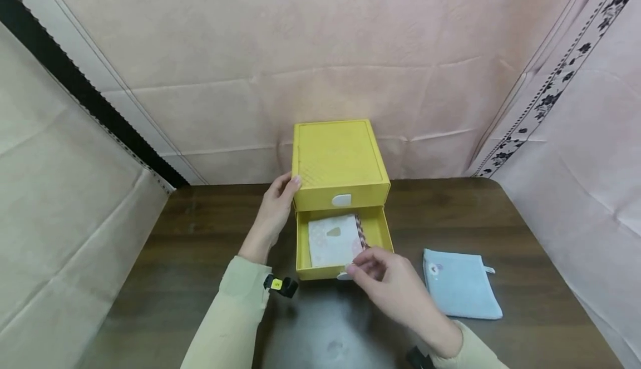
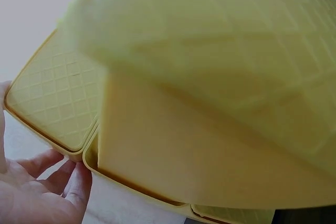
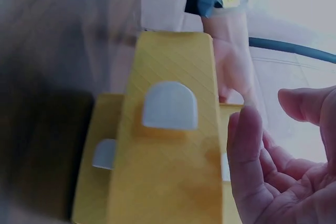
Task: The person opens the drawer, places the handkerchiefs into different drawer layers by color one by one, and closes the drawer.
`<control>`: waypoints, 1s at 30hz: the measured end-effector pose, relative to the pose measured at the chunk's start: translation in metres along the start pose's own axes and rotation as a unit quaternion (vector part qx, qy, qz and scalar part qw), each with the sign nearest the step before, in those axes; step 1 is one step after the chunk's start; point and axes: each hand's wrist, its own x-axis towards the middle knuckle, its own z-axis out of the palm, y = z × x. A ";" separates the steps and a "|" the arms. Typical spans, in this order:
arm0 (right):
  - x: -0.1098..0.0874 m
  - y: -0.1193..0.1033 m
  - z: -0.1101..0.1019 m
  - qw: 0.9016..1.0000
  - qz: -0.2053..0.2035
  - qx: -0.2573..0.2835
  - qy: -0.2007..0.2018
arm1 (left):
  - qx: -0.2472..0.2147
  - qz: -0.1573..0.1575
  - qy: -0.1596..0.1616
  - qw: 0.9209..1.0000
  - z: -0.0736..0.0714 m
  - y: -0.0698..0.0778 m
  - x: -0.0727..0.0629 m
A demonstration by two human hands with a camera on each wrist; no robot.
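Note:
A yellow drawer box (image 1: pixel 340 160) stands at the back of the table with a drawer (image 1: pixel 376 227) pulled out under its top tier. In the drawer lies a pale patterned pouch (image 1: pixel 328 246) with a brown braided cord (image 1: pixel 360 231). My left hand (image 1: pixel 272 207) rests against the box's left side, thumb by the front corner. Near the drawer's white tab (image 1: pixel 343 276) is my right hand (image 1: pixel 388 280). From the right wrist, the thumb and fingers (image 3: pixel 247 145) are bent but apart beside the drawer front (image 3: pixel 168 171), with nothing between them.
A light blue pouch (image 1: pixel 460 285) with a small loop lies on the brown table (image 1: pixel 200 280) to the right. Pale cloth (image 1: pixel 350 40) hangs behind the box and on both sides. Dark straps sit on both wrists.

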 end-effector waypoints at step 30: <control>0.007 0.057 0.034 0.992 0.090 0.023 -0.082 | -0.010 -0.008 0.004 1.000 0.000 -0.001 0.000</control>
